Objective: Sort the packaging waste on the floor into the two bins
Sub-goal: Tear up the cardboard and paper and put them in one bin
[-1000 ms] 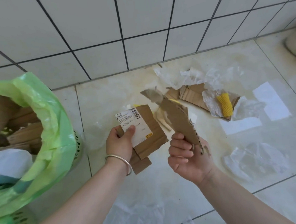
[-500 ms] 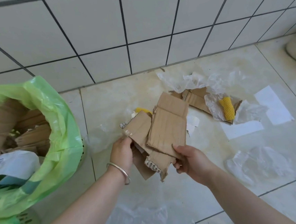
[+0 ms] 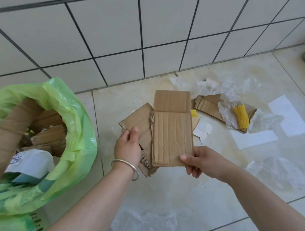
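Two hands share the load just below the middle of the view. The left hand (image 3: 128, 149), a silver bangle (image 3: 127, 167) on its wrist, pinches a torn brown cardboard scrap (image 3: 139, 120) with thumb on top; the right hand (image 3: 199, 162) grips the lower right corner of a creased rectangular corrugated cardboard panel (image 3: 172, 132), whose left edge overlaps the scrap. Both pieces are held off the pale tiled floor (image 3: 173, 187).

At nine o'clock stands the bin lined with a green plastic bag (image 3: 72, 141), already holding flattened cardboard — the likely home for this pair. A second bin does not show itself clearly.

Toward six o'clock and four o'clock lie crumpled clear plastic films (image 3: 144, 228). Farther off, at two o'clock, sit white paper sheets (image 3: 288, 117), a yellow foam net sleeve (image 3: 241, 116) wrapped in film, and more torn cardboard pieces (image 3: 206, 104) near the white tiled wall (image 3: 140, 32).

The risk, as I judge it: each piece hangs from one corner pinch, so a swing toward the bin could let the loose torn bits under the scrap drop back down — or the wide panel could catch the soft bag rim and drag it inward.
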{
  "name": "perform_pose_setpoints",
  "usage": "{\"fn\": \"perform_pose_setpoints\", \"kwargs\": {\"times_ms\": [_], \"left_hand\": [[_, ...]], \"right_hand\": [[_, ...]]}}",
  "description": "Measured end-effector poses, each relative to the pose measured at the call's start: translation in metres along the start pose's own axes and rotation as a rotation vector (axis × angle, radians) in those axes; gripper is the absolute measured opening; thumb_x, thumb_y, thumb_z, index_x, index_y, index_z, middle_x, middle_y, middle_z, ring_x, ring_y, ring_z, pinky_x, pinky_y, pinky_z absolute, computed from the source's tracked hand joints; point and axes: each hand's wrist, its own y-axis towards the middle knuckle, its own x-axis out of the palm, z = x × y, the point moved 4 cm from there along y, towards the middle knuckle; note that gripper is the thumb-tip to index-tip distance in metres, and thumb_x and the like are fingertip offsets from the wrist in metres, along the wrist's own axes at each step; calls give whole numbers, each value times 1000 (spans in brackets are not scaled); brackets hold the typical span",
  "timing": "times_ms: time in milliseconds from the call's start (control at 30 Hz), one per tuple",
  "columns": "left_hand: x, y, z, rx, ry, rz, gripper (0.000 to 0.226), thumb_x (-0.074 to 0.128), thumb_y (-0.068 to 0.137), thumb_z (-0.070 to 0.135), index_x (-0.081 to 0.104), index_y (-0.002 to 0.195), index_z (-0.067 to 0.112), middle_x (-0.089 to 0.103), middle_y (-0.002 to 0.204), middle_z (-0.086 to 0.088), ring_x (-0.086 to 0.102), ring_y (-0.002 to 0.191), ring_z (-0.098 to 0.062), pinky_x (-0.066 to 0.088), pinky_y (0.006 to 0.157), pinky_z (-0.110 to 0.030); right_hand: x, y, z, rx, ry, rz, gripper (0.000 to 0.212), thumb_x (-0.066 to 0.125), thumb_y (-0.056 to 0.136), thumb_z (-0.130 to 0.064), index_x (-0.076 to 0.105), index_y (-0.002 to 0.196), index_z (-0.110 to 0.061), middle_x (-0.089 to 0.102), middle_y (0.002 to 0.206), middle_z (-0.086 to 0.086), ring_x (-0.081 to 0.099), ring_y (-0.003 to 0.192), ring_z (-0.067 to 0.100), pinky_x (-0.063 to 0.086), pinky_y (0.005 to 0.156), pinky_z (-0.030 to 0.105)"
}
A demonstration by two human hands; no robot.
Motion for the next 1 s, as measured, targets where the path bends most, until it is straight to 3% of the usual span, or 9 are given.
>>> {"fn": "perform_pose_setpoints", "kwargs": {"times_ms": [133,233,333,433,567,733,833,933,1000], "left_hand": [[-1,-4,6,47,22,-110,23,55,91,30,61,78,13,61,76,2,56,68,-8,42,59,-16],[-7,-6,11,103,73,-148,12,63,86,24,63,75,28,64,71,15,58,59,12,42,55,-2],[-22,-3,26,167,134,-102,11,64,84,24,61,74,28,66,75,11,62,70,-1,47,66,-10],[-37,-6,47,217,201,-102,13,66,83,28,59,73,26,67,72,9,61,69,-4,49,69,-20],[-62,-19,76,255,152,-49,11,68,81,29,61,76,22,68,68,10,62,64,-4,50,65,-18],[-108,-26,111,342,105,38,16,73,76,34,64,84,23,70,78,14,63,74,6,49,67,-11],[-141,-20,117,338,69,80,24,72,68,44,65,85,28,72,82,19,65,80,3,52,78,-24],[-174,-14,122,373,118,88,13,72,76,35,63,84,31,71,81,22,64,81,6,53,82,-29],[-199,-8,123,416,121,116,18,72,74,34,61,88,31,70,81,23,64,81,7,53,84,-31]], "right_hand": [[6,0,-4,30,-152,-54,38,58,91,-33,55,58,-14,61,49,-8,55,49,5,48,59,20],[13,-1,-13,70,-257,-89,41,58,89,-40,56,58,-13,61,49,-8,56,51,5,49,60,21],[8,0,-37,49,-325,24,43,56,83,-55,63,87,-13,69,81,-6,64,71,5,50,69,25],[12,-3,-78,-42,-65,39,28,53,87,-50,56,109,-33,64,103,-18,62,93,-2,50,77,20],[28,-10,-122,-156,205,41,27,61,86,-34,57,112,-30,69,110,-12,65,103,6,50,89,27],[55,-23,-170,-297,199,51,23,63,85,-28,61,108,-28,72,106,-11,67,100,6,52,87,28],[78,-17,-193,-315,185,62,21,63,85,-31,62,107,-27,72,105,-10,67,100,9,51,90,32],[105,-6,-216,-303,266,29,9,59,89,-26,63,97,-27,71,102,-10,67,97,9,51,86,30],[124,0,-234,-344,275,12,15,58,90,-20,60,103,-28,70,105,-8,66,98,10,52,86,30]]}}
